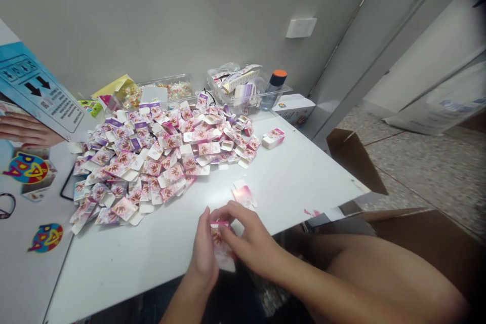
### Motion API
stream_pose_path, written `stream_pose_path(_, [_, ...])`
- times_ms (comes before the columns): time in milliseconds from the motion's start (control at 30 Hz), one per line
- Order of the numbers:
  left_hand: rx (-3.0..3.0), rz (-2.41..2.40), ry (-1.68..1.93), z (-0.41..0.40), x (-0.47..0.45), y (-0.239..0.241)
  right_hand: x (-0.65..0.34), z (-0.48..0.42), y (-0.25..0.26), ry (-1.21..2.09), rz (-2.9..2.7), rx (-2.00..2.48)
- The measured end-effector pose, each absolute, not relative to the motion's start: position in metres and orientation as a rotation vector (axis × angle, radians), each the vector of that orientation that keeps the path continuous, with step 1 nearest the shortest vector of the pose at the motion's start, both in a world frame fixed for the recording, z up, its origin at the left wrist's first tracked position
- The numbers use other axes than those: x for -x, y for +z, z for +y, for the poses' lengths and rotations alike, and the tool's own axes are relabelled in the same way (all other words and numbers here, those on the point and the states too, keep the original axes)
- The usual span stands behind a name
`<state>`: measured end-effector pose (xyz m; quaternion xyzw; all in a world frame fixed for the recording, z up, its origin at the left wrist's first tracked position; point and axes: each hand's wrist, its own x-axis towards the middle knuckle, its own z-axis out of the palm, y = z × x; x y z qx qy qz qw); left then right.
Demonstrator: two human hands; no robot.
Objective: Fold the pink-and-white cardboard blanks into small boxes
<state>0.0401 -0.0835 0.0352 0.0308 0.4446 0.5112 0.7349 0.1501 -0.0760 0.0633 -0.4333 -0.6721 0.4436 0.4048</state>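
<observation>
**Flat carton pinched in both hands at the near table edge**

Far left: one co-worker's hand, lying flat beside a blue printed sheet; two round colourful stickers below it. Next, one big heap of flat cartons, pink and purple, too many and too overlapped to count, spread over the white table. Behind the heap, two clear tubs and one orange-capped bottle.

In front of the heap, left hand closed on the carton's left side, thumb on top. Right hand curled over its top right, fingertips pressing a pink flap. Held partly beyond the table's rim, above the lap.

Just beyond the right hand, one loose carton lying alone. Farther back, one folded-up box beside the heap. Right of the table, one brown cardboard box, flaps open.

Likely trouble: thin card under a tight squeeze, so easy to crease or tear a flap. Nothing underneath, so liable to drop on any slip of the grip. Easy, too, to nudge the loose carton off the rim with the right wrist.
</observation>
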Motion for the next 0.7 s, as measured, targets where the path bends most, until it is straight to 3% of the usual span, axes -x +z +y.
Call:
stream_pose_path(200, [-0.229, 0.985, 1.004, -0.087, -0.039, 0.033, -0.151, -0.072, 0.064, 1.158, -1.699, 1.127])
stream_pose_path(467, [-0.147, 0.915, 1.101, -0.081, -0.035, 0.034, -0.153, -0.075, 0.064, 0.8, -2.059, 1.013])
stream_pose_path(633, [-0.156, 0.965, 1.109, -0.078, -0.028, 0.029, -0.151, -0.08, 0.049, 0.285, -2.423, 0.789])
stream_pose_path(700, [-0.197, 0.947, 1.133, -0.079, -0.025, 0.026, -0.15, -0.081, 0.051, 0.372, -2.407, 0.832])
